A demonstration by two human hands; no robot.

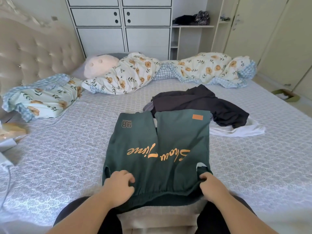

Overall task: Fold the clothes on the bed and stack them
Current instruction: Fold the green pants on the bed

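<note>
Green garment point(157, 149): lies flat at the near edge of the bed point(67, 149), orange script and a "98" print facing up, gathered hem hanging over the edge toward the person.
Left hand point(118, 186): fingers curled, pinching the hem at the garment's near left corner.
Right hand point(211, 186): fingers curled, gripping the near right corner.
Dark clothes point(202, 102): heaped just beyond the green garment, partly under its far edge.
White cloth point(239, 130): beneath the dark heap, toward the bed's right edge.
Floral duvet point(135, 73): bunched along the far edge.
</note>
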